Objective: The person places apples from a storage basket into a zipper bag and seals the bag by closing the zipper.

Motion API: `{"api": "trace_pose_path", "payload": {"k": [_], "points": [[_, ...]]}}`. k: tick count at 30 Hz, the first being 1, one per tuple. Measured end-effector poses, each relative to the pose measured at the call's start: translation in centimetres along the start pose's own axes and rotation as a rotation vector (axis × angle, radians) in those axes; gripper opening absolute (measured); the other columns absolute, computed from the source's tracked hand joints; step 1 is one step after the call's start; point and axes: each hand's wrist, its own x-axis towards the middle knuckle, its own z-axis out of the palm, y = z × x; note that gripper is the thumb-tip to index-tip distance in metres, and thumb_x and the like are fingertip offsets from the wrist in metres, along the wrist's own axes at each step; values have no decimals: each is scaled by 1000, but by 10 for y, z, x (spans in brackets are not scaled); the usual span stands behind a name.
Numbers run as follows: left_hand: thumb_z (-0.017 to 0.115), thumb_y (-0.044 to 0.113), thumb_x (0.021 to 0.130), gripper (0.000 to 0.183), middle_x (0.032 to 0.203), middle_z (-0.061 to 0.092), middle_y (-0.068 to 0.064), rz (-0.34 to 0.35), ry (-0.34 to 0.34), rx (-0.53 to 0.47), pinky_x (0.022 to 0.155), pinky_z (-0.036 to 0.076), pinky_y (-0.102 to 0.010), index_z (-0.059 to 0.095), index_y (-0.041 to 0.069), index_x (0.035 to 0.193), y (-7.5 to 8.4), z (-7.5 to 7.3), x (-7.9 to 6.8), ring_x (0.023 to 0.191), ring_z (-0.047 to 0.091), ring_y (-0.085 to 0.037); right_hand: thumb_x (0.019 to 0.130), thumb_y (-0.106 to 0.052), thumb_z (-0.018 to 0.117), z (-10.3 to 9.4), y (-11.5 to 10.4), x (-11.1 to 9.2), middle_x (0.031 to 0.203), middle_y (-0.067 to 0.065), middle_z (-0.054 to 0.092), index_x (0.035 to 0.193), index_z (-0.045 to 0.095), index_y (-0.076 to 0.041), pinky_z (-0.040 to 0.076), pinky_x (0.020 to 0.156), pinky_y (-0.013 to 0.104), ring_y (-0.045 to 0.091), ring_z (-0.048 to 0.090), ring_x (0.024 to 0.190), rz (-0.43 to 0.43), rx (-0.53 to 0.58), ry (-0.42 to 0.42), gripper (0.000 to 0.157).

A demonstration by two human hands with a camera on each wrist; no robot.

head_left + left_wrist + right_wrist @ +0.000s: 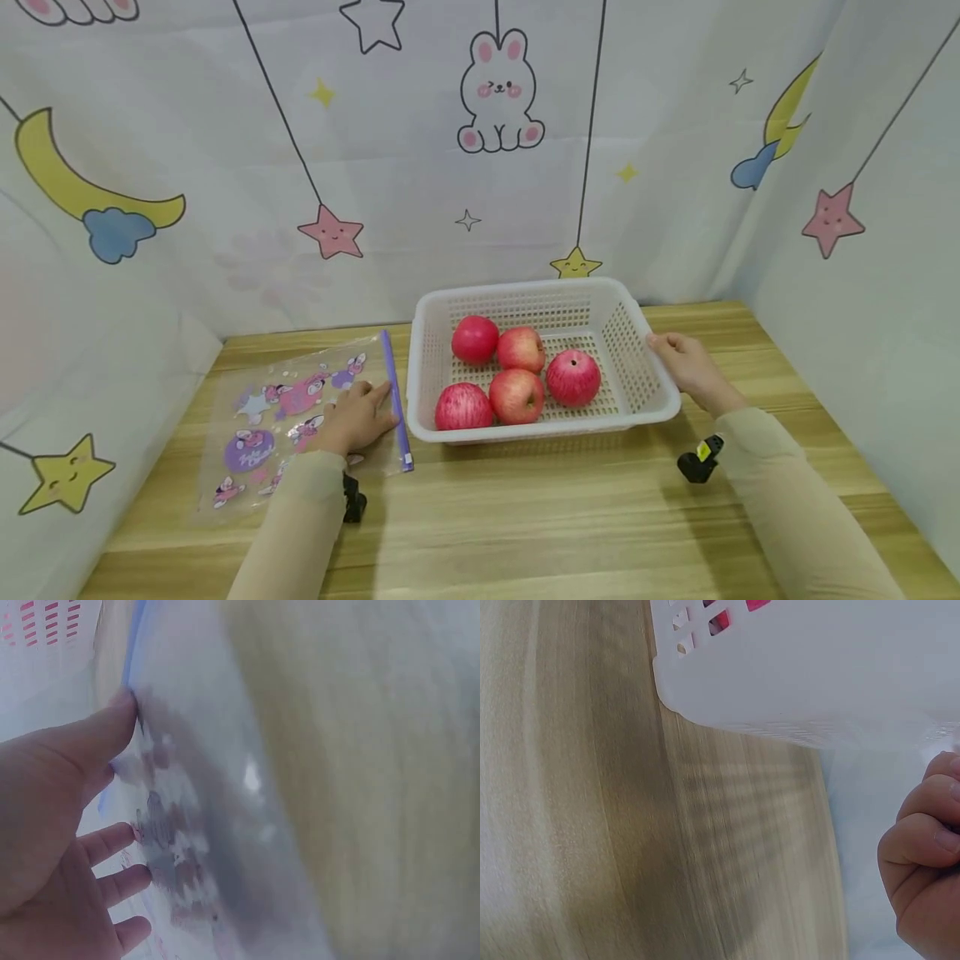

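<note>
A white perforated plastic basket [630, 421] stands at the middle of the table, with several red apples [573, 377] inside. My right hand [693, 367] grips the basket's right rim, its fingers curled in the right wrist view. Left of the basket lies a clear zip bag [247, 392] printed with pink and purple cartoon figures, its purple zip strip [395, 392] beside the basket. On the bag's zip end rests my left hand [358, 419], fingers loosely spread. The left wrist view shows its thumb touching the blue-looking strip at the bag's edge.
The wood-grain table [525, 525] stretches in front of the basket. A white curtain [420, 150] with rabbits, stars and moons hangs behind it and along both sides. Small black devices [699, 462] are worn at both wrists.
</note>
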Motion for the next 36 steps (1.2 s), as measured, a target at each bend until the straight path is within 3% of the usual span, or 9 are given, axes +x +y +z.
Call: {"api": "trace_pose_path", "payload": {"k": [5, 9, 13, 22, 36], "points": [[61, 43, 89, 66, 139, 36, -24, -23, -4, 0, 88, 31, -58, 38, 16, 145, 2, 0, -2, 120, 37, -45, 100, -47, 35, 0, 0, -1, 109, 33, 59, 127, 45, 13, 57, 62, 31, 19, 67, 78, 5, -4, 6, 66], [61, 42, 90, 65, 149, 28, -23, -2, 13, -6, 98, 26, -68, 40, 15, 144, 1, 2, -2, 131, 27, -51, 100, -47, 35, 1, 2, 0, 110, 33, 59, 128, 45, 12, 57, 62, 31, 20, 68, 79, 11, 4, 8, 66], [60, 38, 91, 64, 154, 19, -23, 39, 7, -50, 104, 16, -73, 39, 9, 144, -1, 4, -1, 140, 15, -49, 100, -47, 35, 0, 2, 0, 112, 34, 58, 128, 45, 12, 57, 63, 31, 23, 68, 82, 11, 14, 7, 66], [62, 33, 90, 70, 149, 30, -26, 59, 32, -78, 100, 25, -73, 32, 2, 145, -2, 4, 0, 136, 29, -46, 100, -48, 35, 0, -1, -1, 114, 35, 56, 128, 45, 12, 57, 65, 31, 25, 67, 84, 7, 25, -8, 67], [66, 36, 87, 67, 140, 42, -24, 68, 143, -71, 99, 28, -70, 42, 3, 139, -2, 10, 1, 127, 38, -48, 100, -48, 35, 0, 2, 1, 111, 33, 58, 127, 45, 12, 57, 63, 30, 16, 66, 77, -4, 13, 10, 67]]}}
